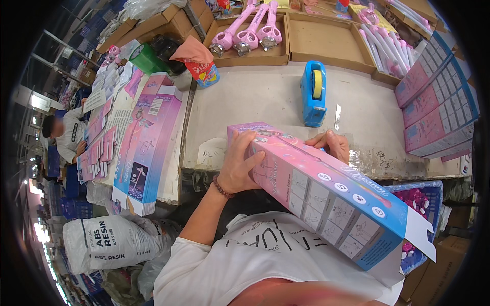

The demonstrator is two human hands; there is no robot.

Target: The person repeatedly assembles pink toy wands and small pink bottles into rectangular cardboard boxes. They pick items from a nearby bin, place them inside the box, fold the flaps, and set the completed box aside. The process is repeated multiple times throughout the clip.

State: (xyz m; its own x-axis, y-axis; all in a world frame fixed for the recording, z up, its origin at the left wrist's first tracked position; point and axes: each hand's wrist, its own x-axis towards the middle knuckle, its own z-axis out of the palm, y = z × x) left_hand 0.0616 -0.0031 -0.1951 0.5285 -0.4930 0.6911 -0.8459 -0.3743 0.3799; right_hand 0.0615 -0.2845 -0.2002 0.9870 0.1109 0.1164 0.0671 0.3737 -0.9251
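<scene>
A long pink-and-blue printed cardboard box for a toy wand lies slantwise before me, tilted, its near right end close to my shirt. White flaps stick out open at that end. My left hand grips the box's far left end, with the thumb on a side panel and fingers over the top edge. My right hand is at the box's far long side, fingers curled. The box hides part of it, so what its fingertips hold cannot be told. Beyond it on the table stands a blue tape dispenser with a yellow-cored roll.
Pink toy wands lie in a cardboard tray at the back. Printed boxes stand at right. Flattened cartons are stacked at left. A blue basket holds magenta parts. A co-worker sits far left.
</scene>
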